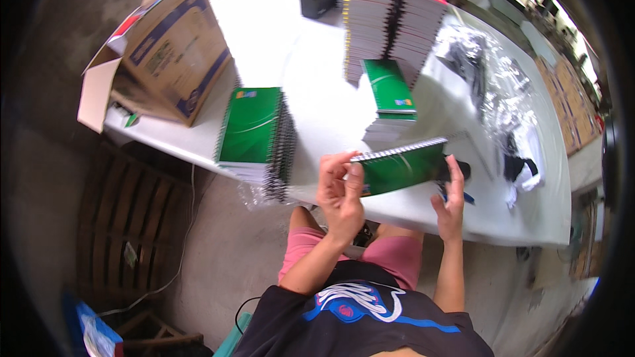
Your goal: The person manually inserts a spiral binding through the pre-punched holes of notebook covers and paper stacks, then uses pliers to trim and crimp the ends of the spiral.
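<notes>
A green spiral notebook is held up above the near table edge, its white wire binding along the top. My left hand pinches its left end between thumb and fingers. Beside its right end is my right hand, fingers stretched and thumb apart; whether it touches the cover I cannot tell. To the left, a stack of green spiral notebooks lies at the table's front edge. Farther back, a smaller stack of green notebooks stands just beyond the held one.
Tall stacks of yellow-covered notebooks and pink-covered notebooks stand at the back. An open cardboard box sits at the left. Crumpled clear plastic covers the right side of the white table. A black tape dispenser is far back.
</notes>
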### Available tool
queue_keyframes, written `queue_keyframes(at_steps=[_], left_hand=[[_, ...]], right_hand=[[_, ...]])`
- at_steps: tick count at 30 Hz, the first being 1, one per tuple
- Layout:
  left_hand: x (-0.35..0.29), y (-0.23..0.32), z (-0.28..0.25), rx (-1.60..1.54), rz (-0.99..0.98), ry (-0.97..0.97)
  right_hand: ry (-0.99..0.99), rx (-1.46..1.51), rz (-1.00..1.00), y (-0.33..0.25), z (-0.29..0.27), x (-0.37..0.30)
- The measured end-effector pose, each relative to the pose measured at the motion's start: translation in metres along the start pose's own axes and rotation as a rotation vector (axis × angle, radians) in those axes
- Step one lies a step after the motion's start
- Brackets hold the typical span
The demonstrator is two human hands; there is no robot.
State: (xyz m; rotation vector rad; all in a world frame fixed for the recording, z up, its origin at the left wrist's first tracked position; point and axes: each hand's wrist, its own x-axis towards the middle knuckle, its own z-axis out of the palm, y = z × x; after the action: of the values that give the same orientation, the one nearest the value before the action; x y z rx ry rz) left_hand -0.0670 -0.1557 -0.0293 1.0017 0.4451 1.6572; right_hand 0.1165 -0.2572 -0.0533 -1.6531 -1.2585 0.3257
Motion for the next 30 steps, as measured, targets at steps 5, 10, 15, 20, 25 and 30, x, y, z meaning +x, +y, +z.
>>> queue_keyframes(at_steps=[5, 10, 15, 20, 25, 30], left_hand=[[0.01, 0.06, -0.014, 0.348, 0.435, -0.106], [0.039, 0.108, -0.067, 0.684, 0.715, 0.215], [0.076, 0.088, -0.104, 0.643, 0.265, 0.353], [0.087, 0.056, -0.125, 0.714, 0.131, 0.253], [0.097, 0.046, -0.119, 0.577, 0.257, 0.297], [0.101, 0.037, -0.116, 0.565, 0.227, 0.346]], right_hand=[[-0.035, 1.008, -0.009, -0.072, 0.048, 0.038], [-0.186, 1.148, 0.058, -0.151, 0.098, 0.11], [-0.561, 0.914, 0.032, -0.167, 0.169, 0.174], [-0.513, 0.375, -0.142, -0.152, 0.199, 0.185], [-0.399, 0.734, -0.112, -0.135, 0.229, 0.171], [-0.178, 0.793, -0.043, -0.133, 0.251, 0.154]])
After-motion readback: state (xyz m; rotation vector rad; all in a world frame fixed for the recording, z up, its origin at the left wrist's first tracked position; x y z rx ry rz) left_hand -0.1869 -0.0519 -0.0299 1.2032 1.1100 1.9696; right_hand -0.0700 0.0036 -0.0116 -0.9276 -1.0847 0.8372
